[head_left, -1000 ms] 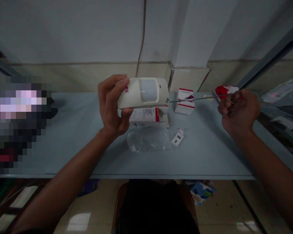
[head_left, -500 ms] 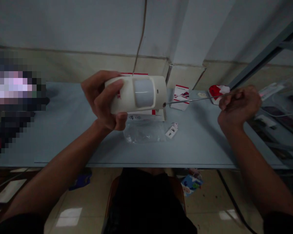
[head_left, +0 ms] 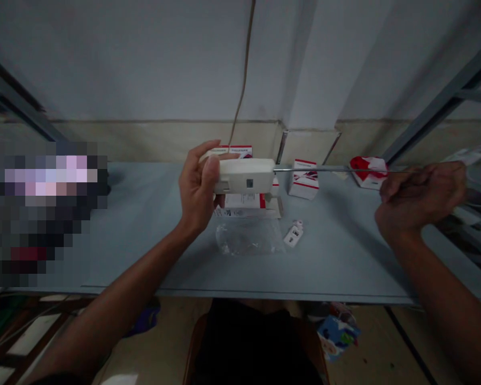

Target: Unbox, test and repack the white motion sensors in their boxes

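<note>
The left hand (head_left: 198, 184) gripped a white plastic motion sensor (head_left: 244, 175) turned on its side, with the fingers wrapped around its left end. The right hand (head_left: 420, 200), curled closed, held a thin steel screwdriver (head_left: 324, 169) level, its tip touching the sensor's right end. Just right of the sensor stood a small white-and-red cardboard box (head_left: 303, 179). A flat white-and-red carton (head_left: 242, 201) lay below the sensor, with a clear plastic bag (head_left: 248, 238) and a small white packet (head_left: 293, 235) nearer the person, all on a pale blue tabletop (head_left: 144, 267).
</note>
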`<action>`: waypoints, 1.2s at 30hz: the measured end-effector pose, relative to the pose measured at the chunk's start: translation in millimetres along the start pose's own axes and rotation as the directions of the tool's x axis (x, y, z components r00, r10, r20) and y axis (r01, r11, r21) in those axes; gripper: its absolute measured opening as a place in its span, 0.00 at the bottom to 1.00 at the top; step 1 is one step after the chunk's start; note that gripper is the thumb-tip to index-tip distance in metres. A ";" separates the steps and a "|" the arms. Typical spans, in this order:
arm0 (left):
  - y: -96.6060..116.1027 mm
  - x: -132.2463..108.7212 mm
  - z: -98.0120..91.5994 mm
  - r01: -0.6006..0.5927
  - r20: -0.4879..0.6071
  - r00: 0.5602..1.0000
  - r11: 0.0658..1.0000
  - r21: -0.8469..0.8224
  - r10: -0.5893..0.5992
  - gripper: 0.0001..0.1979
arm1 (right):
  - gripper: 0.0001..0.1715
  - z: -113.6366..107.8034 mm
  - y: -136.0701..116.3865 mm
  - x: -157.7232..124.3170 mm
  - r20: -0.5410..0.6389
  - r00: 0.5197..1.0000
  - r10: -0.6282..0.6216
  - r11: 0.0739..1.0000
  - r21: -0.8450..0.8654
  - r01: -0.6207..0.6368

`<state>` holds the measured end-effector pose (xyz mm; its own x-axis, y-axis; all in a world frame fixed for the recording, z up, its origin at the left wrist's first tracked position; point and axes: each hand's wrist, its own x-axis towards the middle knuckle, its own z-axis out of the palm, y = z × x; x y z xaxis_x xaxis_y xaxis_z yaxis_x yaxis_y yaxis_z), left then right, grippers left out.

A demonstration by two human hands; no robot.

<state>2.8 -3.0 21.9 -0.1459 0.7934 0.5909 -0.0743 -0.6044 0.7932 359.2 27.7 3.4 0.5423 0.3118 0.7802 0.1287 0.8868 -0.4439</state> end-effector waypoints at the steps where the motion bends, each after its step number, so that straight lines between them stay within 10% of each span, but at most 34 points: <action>1: 0.3 2.6 -0.7 0.088 0.029 0.996 0.994 -0.062 -0.087 0.23 | 0.14 0.5 -1.1 -0.6 0.016 1.000 0.020 1.000 -0.004 -0.020; 7: 6.9 16.0 -10.7 0.368 0.272 0.918 0.874 -0.317 -0.288 0.29 | 0.13 5.8 -8.9 -2.2 -0.080 0.966 0.248 0.967 -0.040 -0.251; 11: 8.5 14.9 -11.9 0.372 0.351 0.896 0.893 -0.252 -0.274 0.44 | 0.16 8.3 -9.8 -1.6 -0.116 0.916 0.385 0.921 -0.017 -0.390; 14: 1.4 11.4 -8.4 0.325 0.309 0.915 0.927 -0.186 -0.259 0.38 | 0.12 7.4 -9.0 -0.9 -0.064 0.906 0.418 0.908 0.004 -0.419; 24: -3.1 13.5 -3.1 0.413 0.057 0.911 0.908 -0.073 -0.409 0.33 | 0.11 7.8 -9.6 -6.2 0.016 0.916 0.401 0.914 -0.079 -0.399; 31: 4.5 12.6 -3.5 0.453 0.191 0.888 0.868 -0.203 -0.419 0.23 | 0.13 5.2 -9.5 -1.8 0.048 0.937 0.345 0.936 -0.090 -0.340; 36: 11.7 12.0 -3.7 0.579 0.409 0.790 0.774 -0.255 -0.456 0.20 | 0.07 -2.1 -2.4 6.8 0.011 0.953 0.303 0.952 -0.054 -0.302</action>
<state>-3.5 -0.9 37.7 0.3217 0.9323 0.1652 -0.3936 -0.0270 0.9189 364.3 26.9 8.8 0.5465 0.5694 0.6141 0.0040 0.7314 -0.6819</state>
